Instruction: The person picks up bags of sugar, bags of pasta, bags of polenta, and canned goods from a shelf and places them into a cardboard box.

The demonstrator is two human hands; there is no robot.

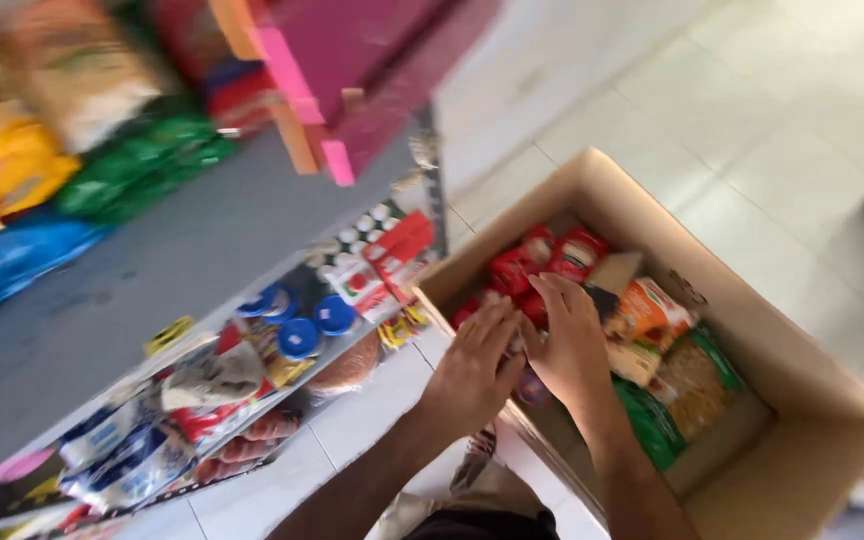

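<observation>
While my left hand (477, 365) and right hand (570, 340) pinch red packets (512, 272) inside the box (802, 400), a loose grip could spill them.

Pretty bright daylight on my feed, the floor tiles (752, 110) nearly washed out top right, and heavy motion blur smears the shelf (152, 270) goods on the left.

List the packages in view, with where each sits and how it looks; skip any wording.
Red packets: far end of the cardboard box, small, glossy, under both hands.
Orange pack: box middle, right of the right hand.
Green bag: near end of box, flat.
Clear bag: beside the green one, tan contents.
Blue-lidded jars: lower shelf, left of the left hand.
Yellow, green, blue bags: upper shelf, blurred.
</observation>
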